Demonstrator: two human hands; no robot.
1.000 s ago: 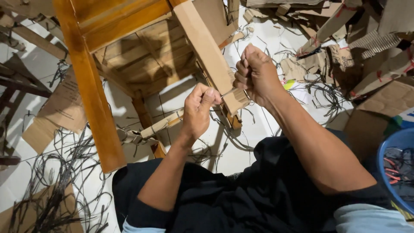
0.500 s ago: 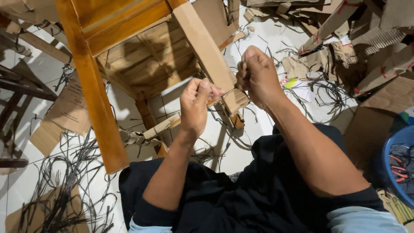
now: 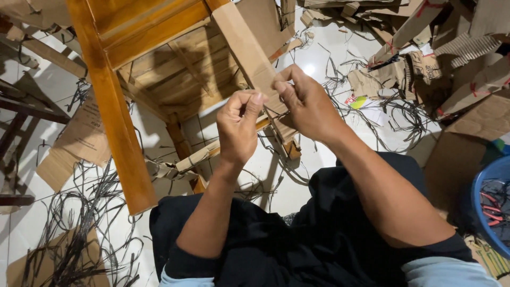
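Step, by my read: you're stripping cardboard wrap (image 3: 249, 53) off the chair leg at frame centre. Left hand (image 3: 238, 130) and right hand (image 3: 308, 106) both pinch the thin black strap (image 3: 271, 113) against it. Next: a firm pull. Cardboard is matte and creased; wood chair (image 3: 114, 122), upper left, is glossy.

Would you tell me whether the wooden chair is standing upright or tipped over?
Tipped over: the wooden chair shows its seat underside, with legs lying sideways across the floor.
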